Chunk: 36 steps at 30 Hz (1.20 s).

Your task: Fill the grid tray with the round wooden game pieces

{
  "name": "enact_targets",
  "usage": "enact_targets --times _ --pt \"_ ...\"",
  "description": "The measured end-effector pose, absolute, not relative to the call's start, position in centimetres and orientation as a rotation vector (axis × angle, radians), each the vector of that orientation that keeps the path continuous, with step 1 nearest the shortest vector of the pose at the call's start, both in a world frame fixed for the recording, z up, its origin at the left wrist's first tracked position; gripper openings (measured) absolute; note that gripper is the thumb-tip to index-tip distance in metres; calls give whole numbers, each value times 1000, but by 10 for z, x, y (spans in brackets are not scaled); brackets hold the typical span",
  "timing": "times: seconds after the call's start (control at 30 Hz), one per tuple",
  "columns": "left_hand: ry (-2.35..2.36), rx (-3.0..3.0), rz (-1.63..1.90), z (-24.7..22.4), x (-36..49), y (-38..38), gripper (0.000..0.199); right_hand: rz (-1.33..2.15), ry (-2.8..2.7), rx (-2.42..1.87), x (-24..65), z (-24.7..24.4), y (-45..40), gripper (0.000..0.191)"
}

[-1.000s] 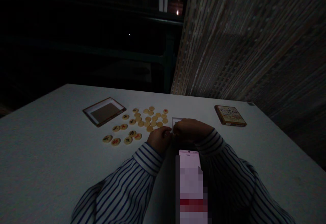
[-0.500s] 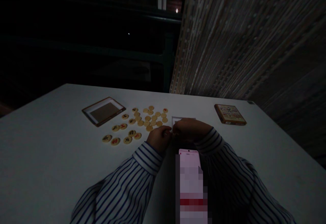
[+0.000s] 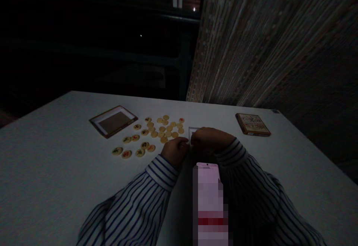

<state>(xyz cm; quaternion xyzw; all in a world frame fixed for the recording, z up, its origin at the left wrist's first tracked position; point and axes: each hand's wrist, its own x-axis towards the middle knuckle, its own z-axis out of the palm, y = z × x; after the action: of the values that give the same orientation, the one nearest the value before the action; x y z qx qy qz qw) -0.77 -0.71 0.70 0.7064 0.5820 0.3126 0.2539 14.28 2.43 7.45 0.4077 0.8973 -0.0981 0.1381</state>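
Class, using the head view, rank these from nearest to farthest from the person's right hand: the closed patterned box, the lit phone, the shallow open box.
Measured from the right hand:
1. Lit phone: just below it in the view, between the forearms.
2. Closed patterned box: off to the right.
3. Shallow open box: far left, beyond the round pieces.

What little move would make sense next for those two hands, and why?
Perhaps lift the right hand slightly: it seems to cover most of the white-rimmed thing, and whatever it may hold is hidden. The left hand could stay put, close beside it, near the loose discs.
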Motion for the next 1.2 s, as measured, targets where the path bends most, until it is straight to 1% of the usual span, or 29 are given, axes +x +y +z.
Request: enact_targets --times 0.53,0.8,1.2 --pt "1600 1886 758 11 -7 -7 28 -324 2527 1258 140 76 22 24" --pt "1594 1888 796 4 -8 -5 29 -329 2504 1270 138 78 20 25" --pt "1595 1874 773 7 -8 -6 29 -319 2478 1258 137 78 21 25"
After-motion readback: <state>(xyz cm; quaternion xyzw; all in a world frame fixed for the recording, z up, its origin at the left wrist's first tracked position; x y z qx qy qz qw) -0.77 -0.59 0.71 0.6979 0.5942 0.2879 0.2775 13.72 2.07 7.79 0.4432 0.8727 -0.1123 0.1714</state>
